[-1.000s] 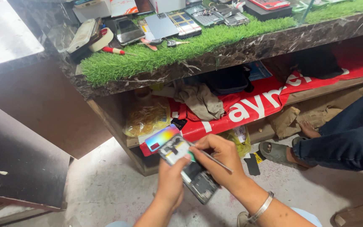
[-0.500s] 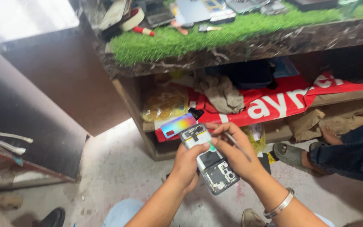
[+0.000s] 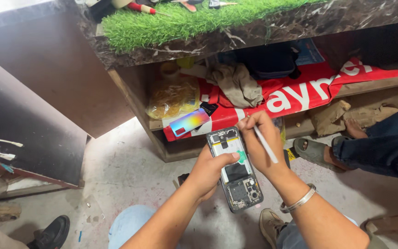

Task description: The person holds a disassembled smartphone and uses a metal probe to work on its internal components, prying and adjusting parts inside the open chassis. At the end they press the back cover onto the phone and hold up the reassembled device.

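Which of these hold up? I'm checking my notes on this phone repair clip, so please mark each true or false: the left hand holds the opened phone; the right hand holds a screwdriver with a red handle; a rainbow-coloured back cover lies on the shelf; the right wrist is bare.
1. The left hand holds the opened phone. True.
2. The right hand holds a screwdriver with a red handle. False: it holds a thin white tool.
3. A rainbow-coloured back cover lies on the shelf. True.
4. The right wrist is bare. False: it wears a metal bangle.
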`<state>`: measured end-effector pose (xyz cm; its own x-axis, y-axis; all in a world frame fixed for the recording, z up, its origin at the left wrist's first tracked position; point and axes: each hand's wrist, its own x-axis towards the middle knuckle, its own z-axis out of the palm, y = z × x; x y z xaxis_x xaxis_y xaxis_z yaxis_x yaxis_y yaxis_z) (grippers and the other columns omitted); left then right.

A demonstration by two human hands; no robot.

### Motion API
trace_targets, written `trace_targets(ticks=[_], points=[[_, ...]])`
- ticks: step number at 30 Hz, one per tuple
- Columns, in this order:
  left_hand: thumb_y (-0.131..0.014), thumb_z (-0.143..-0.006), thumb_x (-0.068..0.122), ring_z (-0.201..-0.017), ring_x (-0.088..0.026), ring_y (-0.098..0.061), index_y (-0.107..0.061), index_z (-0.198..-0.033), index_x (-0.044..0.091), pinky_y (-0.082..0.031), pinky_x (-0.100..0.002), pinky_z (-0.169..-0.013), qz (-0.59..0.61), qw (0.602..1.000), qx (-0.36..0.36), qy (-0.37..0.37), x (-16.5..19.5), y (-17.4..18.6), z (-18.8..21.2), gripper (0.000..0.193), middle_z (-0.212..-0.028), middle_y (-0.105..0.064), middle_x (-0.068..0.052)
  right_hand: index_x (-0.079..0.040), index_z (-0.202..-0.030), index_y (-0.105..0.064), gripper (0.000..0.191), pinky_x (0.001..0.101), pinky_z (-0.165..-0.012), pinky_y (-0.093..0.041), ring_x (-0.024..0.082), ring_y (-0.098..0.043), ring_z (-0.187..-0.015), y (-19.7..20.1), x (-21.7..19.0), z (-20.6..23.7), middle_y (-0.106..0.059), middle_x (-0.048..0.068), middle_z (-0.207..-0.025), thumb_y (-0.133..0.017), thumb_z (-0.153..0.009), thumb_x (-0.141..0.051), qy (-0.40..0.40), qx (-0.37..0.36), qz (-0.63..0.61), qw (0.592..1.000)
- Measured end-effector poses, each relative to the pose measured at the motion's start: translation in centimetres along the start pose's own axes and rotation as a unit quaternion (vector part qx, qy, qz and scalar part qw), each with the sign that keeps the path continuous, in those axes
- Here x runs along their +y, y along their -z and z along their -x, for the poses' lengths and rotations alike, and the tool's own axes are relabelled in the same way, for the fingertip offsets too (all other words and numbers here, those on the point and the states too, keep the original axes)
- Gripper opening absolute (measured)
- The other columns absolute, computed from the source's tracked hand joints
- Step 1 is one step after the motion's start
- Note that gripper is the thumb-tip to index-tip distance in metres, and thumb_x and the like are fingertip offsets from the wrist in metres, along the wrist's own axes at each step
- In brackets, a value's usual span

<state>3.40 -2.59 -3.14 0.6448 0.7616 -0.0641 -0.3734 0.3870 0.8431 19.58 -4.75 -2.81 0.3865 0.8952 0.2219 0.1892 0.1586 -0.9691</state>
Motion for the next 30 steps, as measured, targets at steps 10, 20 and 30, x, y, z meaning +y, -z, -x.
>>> trace_targets(ticks=[10,20,30], points=[[-0.057,-0.086,0.001,-0.115,-0.023,-0.066,-0.051,-0.141,0.001,-0.054,-0.039,-0.097,0.054,0.998,-0.011,-0.023,2.1,-0.1,0.4,0.055,-0.127,-0.067,-0.013,-0.010,-0.101,-0.046,0.033,0.0359,-0.096,-0.055,0.020,-0.064,-0.119,1.8,-2.2,-0.7,-0.056,0.019,-0.141,-0.068,-0.083,0.008,-0.026,-0.173,-0.245,0.954],[-0.065,-0.091,0.001,-0.112,-0.023,-0.065,-0.053,-0.139,-0.008,-0.054,-0.039,-0.099,0.027,0.999,-0.040,0.005,1.0,0.6,0.8,0.050,-0.123,-0.065,-0.015,-0.008,-0.096,-0.044,0.024,0.0245,-0.080,-0.050,0.008,-0.057,-0.094,0.0,-1.5,0.5,-0.066,0.011,-0.108,-0.067,-0.102,-0.003,0.082,-0.075,-0.085,0.990],[-0.064,-0.084,0.008,-0.106,-0.023,-0.070,-0.053,-0.134,0.001,-0.058,-0.039,-0.091,0.047,0.996,-0.074,0.012,2.4,-0.2,1.2,0.052,-0.118,-0.070,-0.017,-0.008,-0.096,-0.042,0.034,0.0221,-0.066,-0.047,0.008,-0.057,-0.078,1.5,-2.6,-1.0,-0.069,0.014,-0.112,-0.073,-0.091,0.005,0.060,0.029,-0.159,0.985]])
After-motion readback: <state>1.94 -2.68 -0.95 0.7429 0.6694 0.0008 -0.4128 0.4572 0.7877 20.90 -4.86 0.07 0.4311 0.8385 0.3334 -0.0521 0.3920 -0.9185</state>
